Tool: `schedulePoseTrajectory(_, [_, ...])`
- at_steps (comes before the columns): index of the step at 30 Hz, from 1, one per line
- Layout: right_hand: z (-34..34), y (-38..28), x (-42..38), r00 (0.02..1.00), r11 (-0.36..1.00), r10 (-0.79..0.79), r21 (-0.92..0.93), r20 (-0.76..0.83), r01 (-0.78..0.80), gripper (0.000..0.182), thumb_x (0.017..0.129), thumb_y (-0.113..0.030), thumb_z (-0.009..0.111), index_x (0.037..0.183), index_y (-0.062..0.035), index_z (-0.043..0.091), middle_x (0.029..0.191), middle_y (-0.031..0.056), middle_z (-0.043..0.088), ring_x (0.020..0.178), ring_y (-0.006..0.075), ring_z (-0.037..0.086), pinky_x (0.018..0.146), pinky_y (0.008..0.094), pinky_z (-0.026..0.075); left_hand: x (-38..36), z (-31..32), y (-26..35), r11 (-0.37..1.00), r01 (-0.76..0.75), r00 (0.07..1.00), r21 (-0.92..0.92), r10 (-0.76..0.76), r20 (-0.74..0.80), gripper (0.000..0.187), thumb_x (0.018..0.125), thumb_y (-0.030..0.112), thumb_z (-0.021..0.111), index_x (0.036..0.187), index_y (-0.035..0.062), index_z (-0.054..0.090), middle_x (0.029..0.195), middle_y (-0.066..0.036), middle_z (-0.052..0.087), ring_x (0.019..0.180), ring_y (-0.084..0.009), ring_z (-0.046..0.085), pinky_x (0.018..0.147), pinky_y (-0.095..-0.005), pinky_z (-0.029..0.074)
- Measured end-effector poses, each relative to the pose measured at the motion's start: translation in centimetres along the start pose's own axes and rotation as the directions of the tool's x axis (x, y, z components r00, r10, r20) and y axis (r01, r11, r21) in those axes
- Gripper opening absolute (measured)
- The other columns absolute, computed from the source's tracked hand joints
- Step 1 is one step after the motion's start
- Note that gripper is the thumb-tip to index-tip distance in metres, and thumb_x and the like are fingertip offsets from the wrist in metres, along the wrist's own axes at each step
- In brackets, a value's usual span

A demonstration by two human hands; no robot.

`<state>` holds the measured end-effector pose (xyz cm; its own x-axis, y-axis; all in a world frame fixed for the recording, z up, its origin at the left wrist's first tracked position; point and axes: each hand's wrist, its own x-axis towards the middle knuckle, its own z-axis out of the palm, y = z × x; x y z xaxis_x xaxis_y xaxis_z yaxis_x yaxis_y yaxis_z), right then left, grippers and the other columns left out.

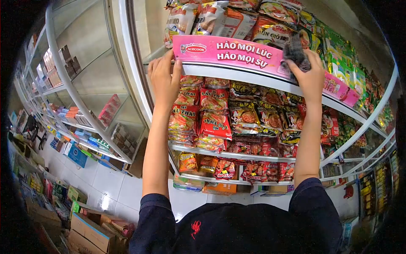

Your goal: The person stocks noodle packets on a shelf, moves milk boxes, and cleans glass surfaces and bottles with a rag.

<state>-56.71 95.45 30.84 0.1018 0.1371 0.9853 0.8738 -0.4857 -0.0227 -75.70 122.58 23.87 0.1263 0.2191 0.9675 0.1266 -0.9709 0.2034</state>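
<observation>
A pink sign strip (pixel 203 53) with Acecook lettering runs along the front edge of a shelf. At its left end my left hand (pixel 164 78) rests with fingers stretched and apart, touching the strip's corner and the white shelf edge. My right hand (pixel 308 76) grips a crumpled dark grey cloth (pixel 294 55), pressed against the strip to the right of the lettering. The cloth covers part of the strip. Just behind the strip stand noodle packets (pixel 270 31) and green packets (pixel 334 51).
Below the strip, shelves hold stacks of red noodle packets (pixel 213 112) and dark packets (pixel 245 116). A glass-sided rack (pixel 63 80) with small boxes stands at left. Cardboard boxes (pixel 91 233) lie on the tiled floor (pixel 108 182). A curved white rail (pixel 359 144) bounds the shelves at right.
</observation>
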Motion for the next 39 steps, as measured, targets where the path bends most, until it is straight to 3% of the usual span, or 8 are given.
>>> schedulePoseTrajectory(1, [-0.3,0.2,0.0,0.999,0.978,0.025,0.205,0.024,-0.029,0.037,0.059,-0.007,0.07,0.093,-0.0079,0.059,0.096,0.0114,0.056,0.096,0.0287,0.052,0.083,0.036,0.04,0.0,0.0,0.1,1.0,0.006,1.0,0.009,-0.006,0.003,0.029,0.084,0.022,0.049,0.106,0.0043,0.055,0.091,-0.01,0.059,0.089,-0.0241,0.052,0.09,-0.0365,0.029])
schedulePoseTrajectory(6, [0.6,-5.1,0.6,0.937,0.901,-0.17,0.338,-0.304,0.273,0.036,0.05,0.007,0.058,0.082,-0.0071,0.058,0.087,0.0089,0.057,0.084,0.0256,0.055,0.075,0.032,0.043,0.1,0.0,0.2,1.0,0.016,1.0,-0.002,-0.016,-0.006,0.03,0.084,0.023,0.049,0.107,0.004,0.055,0.09,-0.01,0.059,0.089,-0.0246,0.052,0.091,-0.0368,0.029])
schedulePoseTrajectory(11, [4.8,-15.5,0.4,0.943,0.688,-0.328,0.671,-0.055,0.278,0.047,0.051,-0.001,0.06,0.097,-0.0087,0.058,0.092,0.0095,0.055,0.087,0.0278,0.055,0.076,0.0347,0.045,-0.1,-0.1,-0.5,0.996,-0.088,0.996,-0.023,0.087,-0.031,0.025,0.082,0.018,0.049,0.101,0.0036,0.056,0.089,-0.012,0.058,0.09,-0.0275,0.05,0.091,-0.0369,0.029])
schedulePoseTrajectory(16, [10.2,-18.7,-0.4,0.949,0.875,-0.313,0.378,-0.035,0.303,0.037,0.057,-0.012,0.067,0.093,-0.0137,0.063,0.099,0.0073,0.052,0.095,0.0255,0.047,0.083,0.0377,0.036,-0.6,0.4,-1.2,0.999,-0.033,0.997,-0.02,0.031,-0.077,0.021,0.079,0.011,0.043,0.09,0.0012,0.057,0.09,-0.015,0.057,0.092,-0.0315,0.049,0.091,-0.0392,0.03])
schedulePoseTrajectory(20, [11.2,-18.8,-0.3,0.941,0.878,-0.304,0.34,-0.149,0.337,0.019,0.059,-0.012,0.061,0.079,-0.0128,0.062,0.098,0.0084,0.053,0.095,0.0248,0.046,0.083,0.0407,0.032,-0.3,0.1,-1.0,0.93,0.18,0.981,-0.322,-0.145,0.129,0.023,0.078,0.013,0.045,0.094,0.0005,0.057,0.091,-0.015,0.057,0.094,-0.0305,0.048,0.09,-0.0383,0.03])
schedulePoseTrajectory(22, [9.0,-16.3,-0.3,0.964,0.918,-0.251,0.293,-0.09,0.267,0.018,0.056,-0.011,0.062,0.074,-0.0126,0.062,0.092,0.006,0.053,0.093,0.0251,0.046,0.081,0.0403,0.033,-0.3,0.0,-0.5,0.998,-0.006,0.998,-0.058,0.002,-0.065,0.027,0.079,0.015,0.046,0.1,0.0014,0.056,0.09,-0.013,0.057,0.092,-0.0284,0.049,0.09,-0.0374,0.03])
schedulePoseTrajectory(30, [9.3,-16.9,-0.7,0.967,0.928,-0.25,0.273,-0.054,0.255,0.023,0.052,-0.013,0.065,0.074,-0.0117,0.06,0.094,0.0072,0.052,0.093,0.0275,0.045,0.079,0.0407,0.034,-1.2,0.9,-2.9,0.998,0.032,0.998,-0.053,-0.035,-0.047,0.029,0.076,0.012,0.049,0.103,0.0031,0.058,0.095,-0.015,0.057,0.094,-0.031,0.048,0.089,-0.039,0.032])
schedulePoseTrajectory(39, [-1.8,4.6,-2.9,0.989,0.998,-0.032,-0.067,-0.143,0.022,0.032,0.043,-0.013,0.072,0.073,-0.0134,0.061,0.091,0.0055,0.053,0.091,0.0273,0.046,0.077,0.0398,0.036,-0.4,0.8,-1.0,0.991,0.127,0.992,-0.053,-0.127,-0.008,0.03,0.084,0.017,0.055,0.106,-0.0032,0.056,0.099,-0.016,0.058,0.091,-0.0215,0.053,0.081,-0.0313,0.04])
